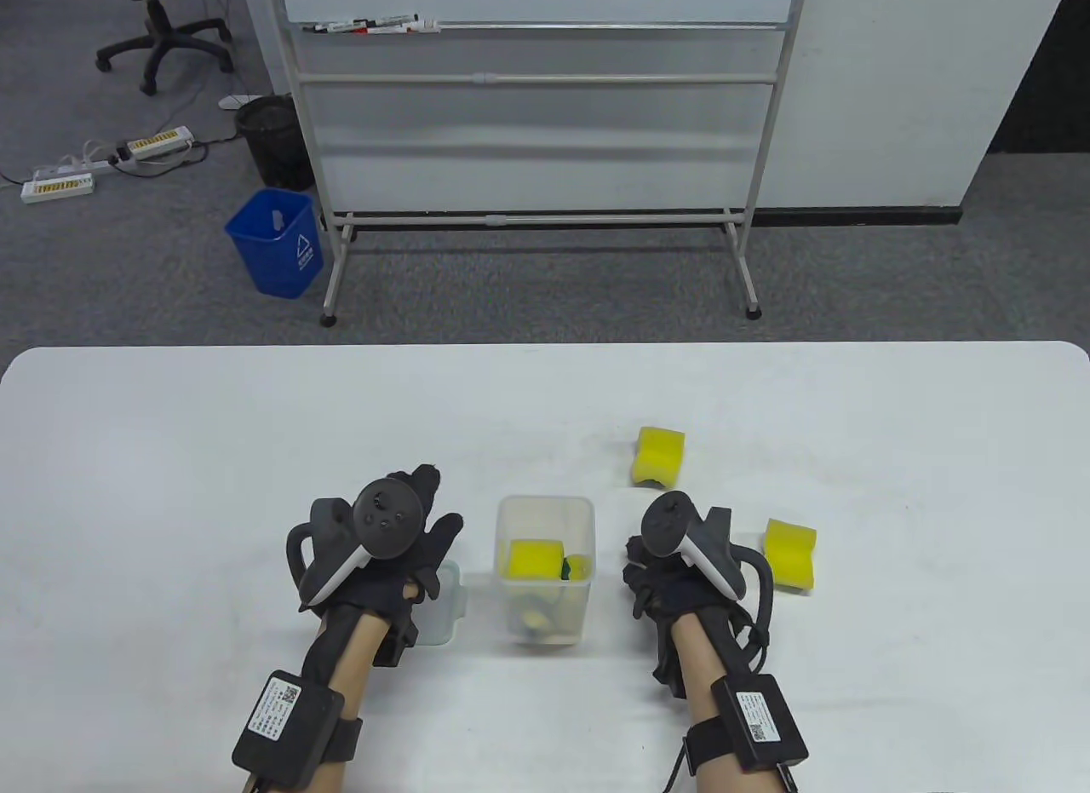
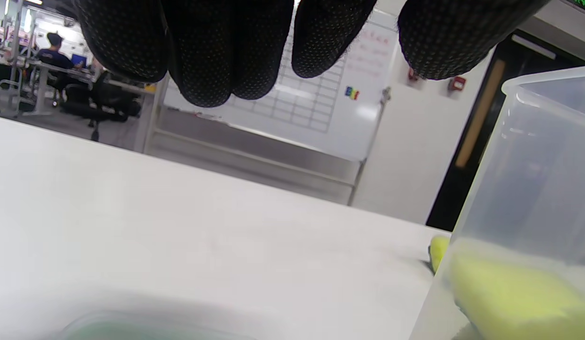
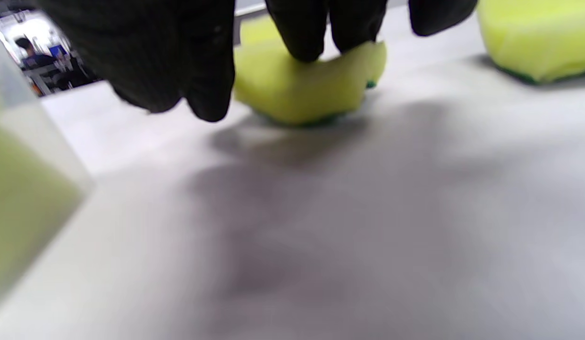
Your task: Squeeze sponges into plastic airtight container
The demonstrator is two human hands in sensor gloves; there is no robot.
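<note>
A clear plastic container (image 1: pixel 545 520) stands open at the table's middle with yellow sponges (image 1: pixel 534 560) pressed inside; it also shows in the left wrist view (image 2: pixel 538 179) and the right wrist view (image 3: pixel 18 189). My left hand (image 1: pixel 426 508) hovers left of it with fingers spread (image 2: pixel 292 42), holding nothing. My right hand (image 1: pixel 640 563) is right of the container; its fingertips (image 3: pixel 316 42) are at a loose yellow sponge (image 3: pixel 306 89), and I cannot tell whether they touch it. That sponge (image 1: pixel 658 455) lies just beyond the hand. Another sponge (image 1: pixel 790 554) (image 3: pixel 533 38) lies to its right.
The container's clear lid (image 1: pixel 447 601) lies flat on the table under my left hand, a blur at the bottom of the left wrist view (image 2: pixel 155 326). The white table (image 1: pixel 170 452) ends at a far edge, with a whiteboard stand (image 1: pixel 536 214) beyond it.
</note>
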